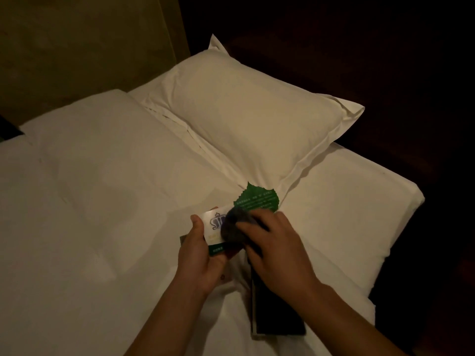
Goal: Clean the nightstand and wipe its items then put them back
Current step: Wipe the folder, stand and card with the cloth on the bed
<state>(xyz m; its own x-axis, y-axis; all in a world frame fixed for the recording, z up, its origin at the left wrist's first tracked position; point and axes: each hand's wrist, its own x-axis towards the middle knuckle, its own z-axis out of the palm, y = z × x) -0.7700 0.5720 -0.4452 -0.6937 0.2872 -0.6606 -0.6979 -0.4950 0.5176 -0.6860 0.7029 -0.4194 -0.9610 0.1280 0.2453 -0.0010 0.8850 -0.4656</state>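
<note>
— Where is the card [214, 228]?
— Over the bed [102, 201], left hand [198, 255] pinching its edge, right hand [270, 242] pressing a dark cloth [235, 227] on it.
— Handling?
— Probably light, thin, bendable; best supported from beneath.

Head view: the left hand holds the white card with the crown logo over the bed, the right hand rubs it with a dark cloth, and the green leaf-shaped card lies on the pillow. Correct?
Not quite. The head view shows the green leaf-shaped card lying on the white bed sheet, just below the white pillow, not on it. Otherwise right: the left hand holds the white crown-logo card; the right hand rubs it with the dark cloth.
</note>
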